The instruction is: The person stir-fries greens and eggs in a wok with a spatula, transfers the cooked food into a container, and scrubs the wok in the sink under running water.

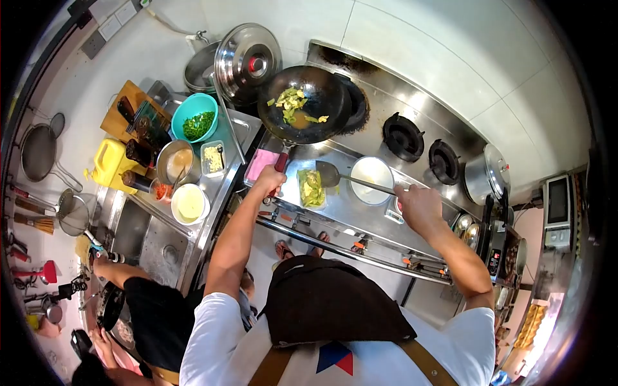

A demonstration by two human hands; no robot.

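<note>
My left hand [268, 181] is closed round the dark red handle [281, 162] of a black wok [331, 106], which sits tilted at the left end of the stove. Yellow-green cooked food [291, 101] and a little brownish liquid lie in the wok. With my right hand [418, 206] I grip the long handle of a metal wok spatula [328, 174]. Its blade is at the right edge of a clear plastic container [302, 204] holding more of the same food. Whether blade and container touch, I cannot tell. Right of the blade stands a white bowl [388, 172], with the spatula's shaft crossing over it.
A pink cloth [260, 166] lies left of the container. Two burners [403, 136] and a steel pot [484, 174] stand to the right. At left are a turquoise bowl [209, 105] of chopped greens, sauce bottles and a sink [145, 231]. A co-worker in black [154, 315] works lower left.
</note>
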